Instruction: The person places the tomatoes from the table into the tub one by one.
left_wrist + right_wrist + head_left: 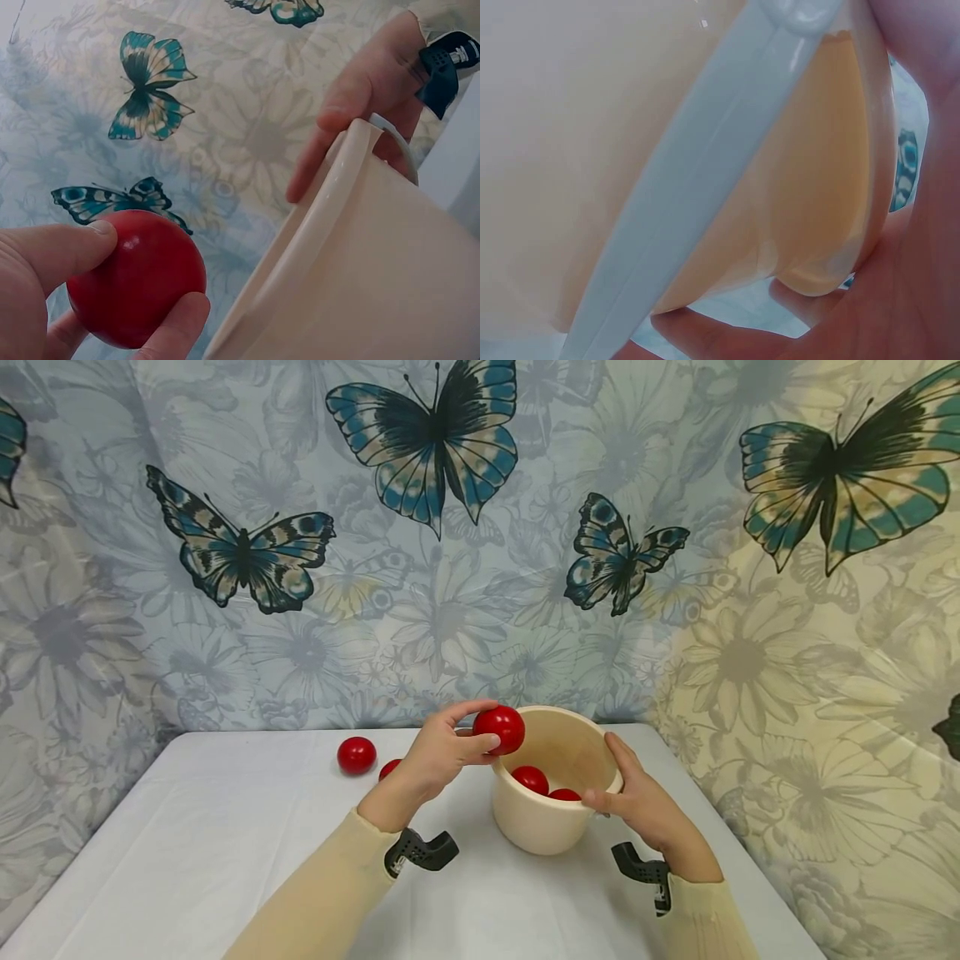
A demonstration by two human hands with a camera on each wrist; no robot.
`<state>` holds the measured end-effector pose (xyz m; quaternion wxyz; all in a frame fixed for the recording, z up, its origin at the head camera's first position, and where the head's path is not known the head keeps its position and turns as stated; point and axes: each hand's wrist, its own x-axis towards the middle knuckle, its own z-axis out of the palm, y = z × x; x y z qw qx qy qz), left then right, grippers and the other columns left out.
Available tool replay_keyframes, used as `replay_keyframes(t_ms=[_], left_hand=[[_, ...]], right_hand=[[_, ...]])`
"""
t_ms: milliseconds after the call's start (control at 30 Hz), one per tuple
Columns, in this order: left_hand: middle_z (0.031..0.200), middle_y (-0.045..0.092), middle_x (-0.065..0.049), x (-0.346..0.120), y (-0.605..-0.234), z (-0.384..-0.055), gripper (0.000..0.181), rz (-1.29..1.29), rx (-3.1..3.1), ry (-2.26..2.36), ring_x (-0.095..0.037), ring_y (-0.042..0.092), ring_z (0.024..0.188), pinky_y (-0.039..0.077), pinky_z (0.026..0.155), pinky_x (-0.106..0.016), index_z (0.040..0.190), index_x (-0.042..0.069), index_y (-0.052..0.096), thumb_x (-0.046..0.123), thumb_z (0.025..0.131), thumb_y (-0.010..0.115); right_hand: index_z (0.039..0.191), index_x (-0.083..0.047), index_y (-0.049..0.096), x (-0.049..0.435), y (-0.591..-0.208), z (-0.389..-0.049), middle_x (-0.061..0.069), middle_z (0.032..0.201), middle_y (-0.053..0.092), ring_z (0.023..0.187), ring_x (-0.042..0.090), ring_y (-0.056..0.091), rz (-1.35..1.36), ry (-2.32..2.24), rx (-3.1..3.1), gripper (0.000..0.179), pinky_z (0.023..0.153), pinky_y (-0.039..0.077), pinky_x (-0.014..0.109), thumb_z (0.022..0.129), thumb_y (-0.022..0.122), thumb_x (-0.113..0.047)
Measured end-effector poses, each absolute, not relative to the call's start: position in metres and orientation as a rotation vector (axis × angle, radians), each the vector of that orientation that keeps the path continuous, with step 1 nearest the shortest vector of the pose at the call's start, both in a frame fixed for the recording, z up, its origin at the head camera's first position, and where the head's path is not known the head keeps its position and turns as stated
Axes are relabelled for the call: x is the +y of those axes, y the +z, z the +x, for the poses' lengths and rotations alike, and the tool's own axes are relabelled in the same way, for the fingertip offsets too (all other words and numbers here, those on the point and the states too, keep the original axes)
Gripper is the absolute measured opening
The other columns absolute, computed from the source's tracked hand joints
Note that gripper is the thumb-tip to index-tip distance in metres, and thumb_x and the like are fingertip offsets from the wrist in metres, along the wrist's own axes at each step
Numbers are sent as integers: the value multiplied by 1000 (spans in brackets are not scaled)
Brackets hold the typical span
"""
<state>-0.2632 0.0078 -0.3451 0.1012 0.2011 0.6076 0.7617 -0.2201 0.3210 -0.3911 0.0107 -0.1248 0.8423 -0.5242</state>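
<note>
My left hand (pixel 438 756) holds a shiny red ball (pixel 499 729) between thumb and fingers, at the left rim of a cream bucket (pixel 540 827). The left wrist view shows the same ball (pixel 139 281) with fingertips around its sides, apart from the bucket wall (pixel 405 247). On the bucket's right side, my right hand (pixel 645 797) grips the rim, thumb toward the front and fingers farther back. Inside the bucket lie two red balls (pixel 530 779), the nearer one partly hidden by the front rim. A pale handle (pixel 675 180) crosses the bucket's outside in the right wrist view.
A red ball (pixel 356 755) lies on the white-covered table (pixel 187 843) left of my left hand. Another red ball (pixel 389 768) is partly hidden behind that hand. A butterfly-patterned cloth (pixel 450 610) hangs behind the table.
</note>
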Motion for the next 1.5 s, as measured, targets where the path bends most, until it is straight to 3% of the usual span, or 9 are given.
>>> replay_keyframes(t_ms=[733,1067,1500], left_hand=[[134,53,-16,33,-357,-269,52,559,1817,2193,-29,66,104,58,82,-42,141,5,56,-2,91,70],[147,42,-7,32,-358,-270,65,582,1750,2226,-31,58,116,57,85,-44,148,15,49,-2,90,71],[155,37,-6,28,-363,-270,68,687,1710,2229,-31,46,133,54,91,-42,151,10,44,-7,90,69]], right_hand=[[160,-8,-1,320,-390,-219,18,163,-3,138,47,26,-372,-1628,2635,112,93,50,42,85,80,-29],[160,-10,0,320,-391,-221,18,163,-2,135,45,30,-370,-1640,2631,112,85,53,35,85,80,-28],[160,-8,0,319,-392,-221,18,162,-4,133,45,29,-383,-1665,2623,111,79,54,32,85,80,-26]])
